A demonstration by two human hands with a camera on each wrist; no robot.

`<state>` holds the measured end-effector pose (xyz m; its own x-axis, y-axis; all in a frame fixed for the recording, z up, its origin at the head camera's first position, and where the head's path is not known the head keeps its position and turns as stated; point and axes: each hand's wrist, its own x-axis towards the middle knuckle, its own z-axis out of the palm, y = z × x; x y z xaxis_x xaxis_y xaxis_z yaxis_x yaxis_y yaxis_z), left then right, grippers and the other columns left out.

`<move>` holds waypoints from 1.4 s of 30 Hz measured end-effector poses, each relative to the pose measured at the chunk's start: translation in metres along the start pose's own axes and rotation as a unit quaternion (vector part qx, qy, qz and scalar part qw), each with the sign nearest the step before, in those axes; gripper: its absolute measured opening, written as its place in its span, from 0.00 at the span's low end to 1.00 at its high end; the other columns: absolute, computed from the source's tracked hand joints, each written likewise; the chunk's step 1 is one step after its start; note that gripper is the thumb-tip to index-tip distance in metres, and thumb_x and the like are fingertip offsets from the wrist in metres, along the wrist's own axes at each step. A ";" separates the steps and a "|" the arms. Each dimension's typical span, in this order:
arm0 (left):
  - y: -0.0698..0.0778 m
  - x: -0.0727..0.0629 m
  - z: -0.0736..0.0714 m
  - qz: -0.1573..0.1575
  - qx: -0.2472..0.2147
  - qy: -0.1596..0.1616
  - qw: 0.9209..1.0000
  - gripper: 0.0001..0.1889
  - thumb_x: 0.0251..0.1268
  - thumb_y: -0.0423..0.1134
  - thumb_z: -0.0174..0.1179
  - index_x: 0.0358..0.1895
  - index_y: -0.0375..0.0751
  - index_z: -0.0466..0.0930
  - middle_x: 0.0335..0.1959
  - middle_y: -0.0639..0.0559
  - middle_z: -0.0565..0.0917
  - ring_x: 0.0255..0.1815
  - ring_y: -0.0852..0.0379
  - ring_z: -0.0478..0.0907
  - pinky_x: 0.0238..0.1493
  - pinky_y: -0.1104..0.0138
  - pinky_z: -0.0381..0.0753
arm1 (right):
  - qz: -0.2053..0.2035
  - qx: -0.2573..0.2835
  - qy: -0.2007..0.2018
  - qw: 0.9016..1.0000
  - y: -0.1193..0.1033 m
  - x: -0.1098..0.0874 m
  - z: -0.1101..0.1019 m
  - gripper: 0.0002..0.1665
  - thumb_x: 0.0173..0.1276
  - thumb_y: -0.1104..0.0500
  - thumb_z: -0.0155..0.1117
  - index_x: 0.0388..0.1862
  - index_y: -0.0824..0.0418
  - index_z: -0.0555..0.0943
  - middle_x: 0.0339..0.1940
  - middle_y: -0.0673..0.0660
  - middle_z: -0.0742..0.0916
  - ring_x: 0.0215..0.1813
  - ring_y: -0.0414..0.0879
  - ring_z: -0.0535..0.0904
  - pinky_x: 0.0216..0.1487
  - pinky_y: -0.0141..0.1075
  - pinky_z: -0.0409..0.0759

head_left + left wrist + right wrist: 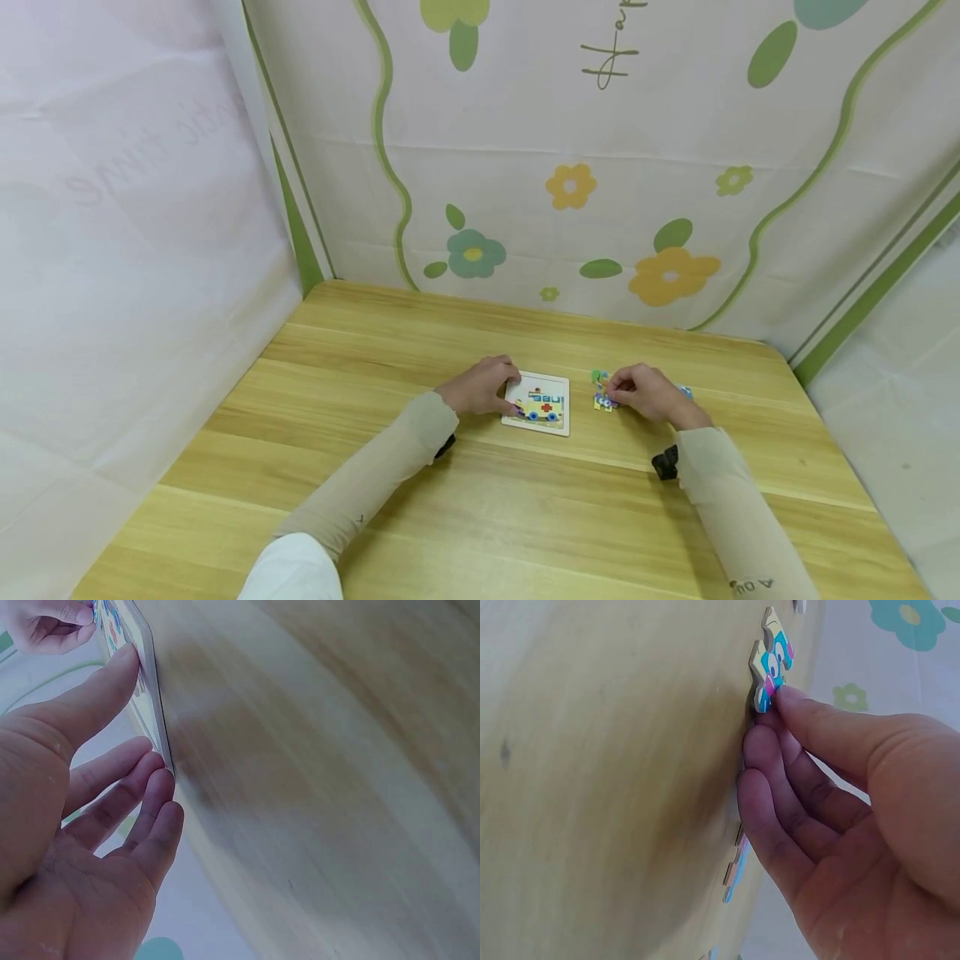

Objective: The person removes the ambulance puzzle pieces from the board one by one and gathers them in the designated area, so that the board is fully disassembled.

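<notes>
A square white-bordered puzzle board [557,429] with a yellow ambulance picture lies on the table. My left hand [480,387] is at its left side in the head view, thumb on the picture and the other fingertips by the rim; the left wrist view shows these fingers [154,825] loosely bent. Right of the board, my right hand [647,392] pinches a jigsaw piece [769,679] with blue, pink and white eye-like shapes, low over the table. Whether it is joined to the neighbouring piece I cannot tell. Other colourful pieces [599,377] lie beside its fingertips.
More jigsaw pieces [686,391] lie beyond the right hand, partly hidden by it. Wood-grain table [480,517] surrounds the board. A flower-printed white cloth [517,125] hangs behind, with white cloth on both sides.
</notes>
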<state>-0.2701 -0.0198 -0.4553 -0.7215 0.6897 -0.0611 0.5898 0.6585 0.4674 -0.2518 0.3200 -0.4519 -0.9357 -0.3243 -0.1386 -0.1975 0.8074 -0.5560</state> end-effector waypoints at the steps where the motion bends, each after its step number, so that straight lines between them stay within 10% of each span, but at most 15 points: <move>1: 0.000 0.000 0.000 0.001 -0.001 0.001 1.000 0.29 0.65 0.46 0.74 0.65 0.36 0.80 0.60 0.47 0.80 0.57 0.53 0.75 0.67 0.60 0.76 | 0.001 0.000 0.000 1.000 0.000 0.000 0.001 0.06 0.77 0.64 0.64 0.40 0.62 0.88 0.37 0.54 0.88 0.39 0.44 0.78 0.40 0.33 0.77; 42: 0.002 0.001 -0.003 -0.002 0.007 -0.012 1.000 0.28 0.67 0.45 0.73 0.66 0.36 0.80 0.61 0.46 0.79 0.61 0.50 0.75 0.69 0.59 0.75 | -0.088 -0.035 -0.066 0.993 -0.089 0.045 0.038 0.12 0.72 0.69 0.69 0.53 0.67 0.87 0.46 0.57 0.90 0.47 0.45 0.86 0.51 0.41 0.87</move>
<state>-0.2703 -0.0186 -0.4515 -0.7154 0.6936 -0.0847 0.5917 0.6658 0.4546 -0.2650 0.2153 -0.4397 -0.8392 -0.5220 -0.1523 -0.3796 0.7629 -0.5233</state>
